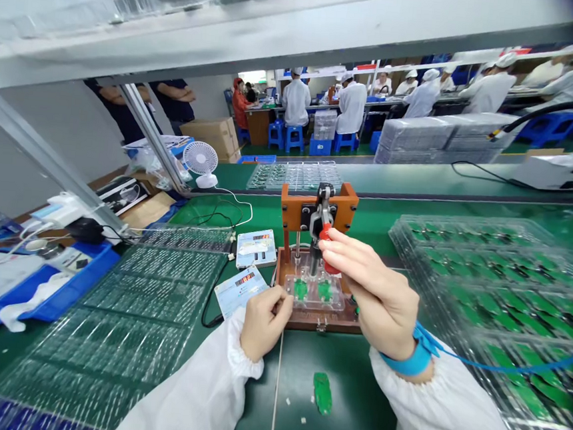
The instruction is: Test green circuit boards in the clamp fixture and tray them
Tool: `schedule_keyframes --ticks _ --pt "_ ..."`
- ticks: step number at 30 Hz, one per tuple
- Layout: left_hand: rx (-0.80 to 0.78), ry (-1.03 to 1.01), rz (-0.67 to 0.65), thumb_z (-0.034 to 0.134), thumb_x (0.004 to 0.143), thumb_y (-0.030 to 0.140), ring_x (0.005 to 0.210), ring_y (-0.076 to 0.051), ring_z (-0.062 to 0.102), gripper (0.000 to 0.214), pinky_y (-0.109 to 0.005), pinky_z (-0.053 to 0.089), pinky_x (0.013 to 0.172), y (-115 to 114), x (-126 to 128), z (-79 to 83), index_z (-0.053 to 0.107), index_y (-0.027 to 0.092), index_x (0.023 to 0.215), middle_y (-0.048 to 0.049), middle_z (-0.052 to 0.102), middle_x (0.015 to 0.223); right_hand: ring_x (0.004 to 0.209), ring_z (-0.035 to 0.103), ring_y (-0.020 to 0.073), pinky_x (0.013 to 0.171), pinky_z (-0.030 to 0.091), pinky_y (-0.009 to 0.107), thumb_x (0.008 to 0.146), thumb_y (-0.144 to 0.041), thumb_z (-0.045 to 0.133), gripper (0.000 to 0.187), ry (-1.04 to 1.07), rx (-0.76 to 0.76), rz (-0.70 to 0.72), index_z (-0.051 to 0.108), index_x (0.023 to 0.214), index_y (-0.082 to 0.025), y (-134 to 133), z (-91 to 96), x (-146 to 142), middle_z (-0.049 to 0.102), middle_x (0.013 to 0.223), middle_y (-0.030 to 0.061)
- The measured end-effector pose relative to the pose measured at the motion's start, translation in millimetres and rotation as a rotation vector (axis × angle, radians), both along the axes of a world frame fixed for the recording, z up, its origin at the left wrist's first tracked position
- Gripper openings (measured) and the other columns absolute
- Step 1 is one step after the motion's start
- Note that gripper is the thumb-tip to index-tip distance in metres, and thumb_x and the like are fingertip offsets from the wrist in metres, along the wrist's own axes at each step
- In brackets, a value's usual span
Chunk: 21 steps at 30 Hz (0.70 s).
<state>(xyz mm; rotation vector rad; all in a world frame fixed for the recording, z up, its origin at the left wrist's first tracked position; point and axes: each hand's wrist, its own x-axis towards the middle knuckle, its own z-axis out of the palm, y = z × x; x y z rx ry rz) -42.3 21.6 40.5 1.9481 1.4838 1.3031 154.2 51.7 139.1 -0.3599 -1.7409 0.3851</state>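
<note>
A brown test fixture stands on the green bench in front of me, with a toggle clamp and a red handle. My right hand is closed around that red handle. A clear nest on the fixture's base holds two small green circuit boards. My left hand rests at the base's left edge with fingers curled in a pinch; what it holds is hidden. A loose green board lies on the mat near me. A blue wrist strap circles my right wrist.
Clear trays of green boards are stacked at the right. Clear trays lie at the left. Two small meters sit left of the fixture. A small white fan stands behind. Blue bins are far left. Workers in white sit in the background.
</note>
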Motion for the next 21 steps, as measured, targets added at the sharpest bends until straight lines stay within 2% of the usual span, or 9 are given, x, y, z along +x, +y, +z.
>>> schedule_keyframes --ticks 5,8,10,12,14,16,17,19,21 --pt "-0.185 -0.114 -0.100 0.053 0.098 0.040 0.057 -0.014 0.057 0.036 -0.025 0.042 0.061 6 -10 7.7 0.057 0.019 0.069 0.0012 0.060 0.060 0.138 0.059 0.0267 0.115 0.053 0.050 0.096 0.001 0.051 0.058 -0.007 -0.020 0.014 0.065 0.138 -0.035 1 0.2 1 0.070 0.137 -0.0020" --pt "-0.249 -0.062 -0.131 0.055 0.098 0.042 0.060 -0.015 0.061 0.034 -0.027 0.046 0.063 17 -31 16.4 0.065 0.018 0.077 -0.0002 0.066 0.063 0.138 0.058 0.0250 0.116 0.052 0.047 0.096 0.001 0.051 0.058 -0.017 -0.009 0.031 0.064 0.140 -0.035 1 1.4 1 0.069 0.138 -0.0017" --pt "-0.234 0.073 -0.102 0.057 0.097 0.041 0.073 -0.019 0.067 0.027 -0.030 0.051 0.072 30 -51 22.8 0.072 0.019 0.091 -0.0033 0.073 0.078 0.139 0.058 0.0248 0.117 0.052 0.047 0.096 0.001 0.051 0.058 -0.020 -0.008 0.039 0.063 0.140 -0.036 1 2.2 1 0.069 0.139 -0.0014" --pt "-0.233 0.288 -0.079 0.065 0.091 0.040 0.108 -0.027 0.069 0.034 -0.039 0.052 0.097 46 -73 28.8 0.073 0.020 0.117 -0.0105 0.074 0.115 0.139 0.058 0.0250 0.116 0.052 0.048 0.097 0.000 0.050 0.058 -0.019 -0.008 0.043 0.063 0.140 -0.036 2 2.9 1 0.069 0.139 -0.0011" --pt "-0.344 0.539 -0.095 0.078 0.079 0.044 0.146 -0.037 0.042 0.069 -0.051 0.034 0.121 62 -92 33.5 0.061 0.020 0.142 -0.0169 0.050 0.155 0.139 0.058 0.0249 0.116 0.053 0.048 0.097 0.000 0.050 0.058 -0.020 -0.002 0.049 0.063 0.140 -0.036 2 3.6 1 0.069 0.138 -0.0009" --pt "-0.523 0.743 -0.131 0.087 0.067 0.052 0.159 -0.044 0.009 0.106 -0.058 0.018 0.127 75 -102 36.8 0.043 0.019 0.157 -0.0185 0.017 0.171 0.139 0.058 0.0246 0.115 0.053 0.048 0.097 0.000 0.051 0.058 -0.018 0.004 0.052 0.063 0.140 -0.036 2 4.4 1 0.069 0.138 -0.0008" --pt "-0.599 0.815 -0.150 0.089 0.064 0.057 0.159 -0.045 0.000 0.117 -0.059 0.015 0.127 79 -104 38.0 0.036 0.019 0.161 -0.0185 0.007 0.172 0.138 0.058 0.0244 0.115 0.053 0.047 0.097 0.000 0.051 0.058 -0.017 0.007 0.052 0.063 0.140 -0.036 2 4.6 1 0.069 0.138 -0.0008" --pt "-0.678 0.908 -0.189 0.087 0.063 0.064 0.157 -0.046 -0.009 0.126 -0.061 0.011 0.127 86 -104 39.9 0.026 0.019 0.165 -0.0177 -0.002 0.173 0.138 0.059 0.0240 0.115 0.053 0.046 0.096 0.000 0.051 0.058 -0.013 0.011 0.053 0.063 0.140 -0.036 2 4.8 1 0.070 0.138 -0.0008" --pt "-0.698 0.958 -0.215 0.085 0.062 0.067 0.157 -0.047 -0.009 0.129 -0.062 0.010 0.126 89 -100 41.0 0.024 0.019 0.165 -0.0175 -0.003 0.172 0.138 0.059 0.0241 0.115 0.054 0.047 0.097 -0.001 0.051 0.057 -0.016 0.011 0.055 0.062 0.141 -0.036 3 4.3 1 0.069 0.138 -0.0007"
